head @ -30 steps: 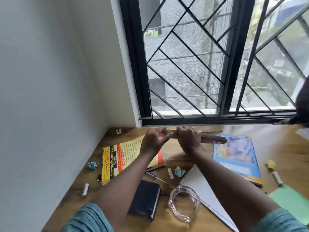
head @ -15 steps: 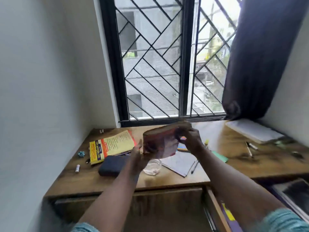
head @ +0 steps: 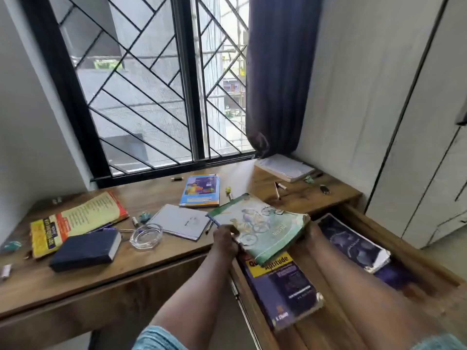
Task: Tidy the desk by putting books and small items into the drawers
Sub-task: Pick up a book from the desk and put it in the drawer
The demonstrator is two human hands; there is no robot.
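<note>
Left hand (head: 225, 239) gripped green book (head: 262, 223) by its near-left corner, over open right drawer (head: 409, 251). Right hand was hidden under it, so I can't tell its grip. Aptitude book (head: 283, 289) plus 1 more were already inside. On desk (head: 164, 260) to go: yellow book (head: 75, 221), navy book (head: 86, 250), notebook (head: 180, 221), pens (head: 277, 190).

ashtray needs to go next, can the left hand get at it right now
Probably not yet: the left hand grips the green book. The glass ashtray itself sits uncovered on the desk, to its left.

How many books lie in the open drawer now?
2: the purple Aptitude book on its left side, a dark blue book on its right. More may hide beneath.
</note>
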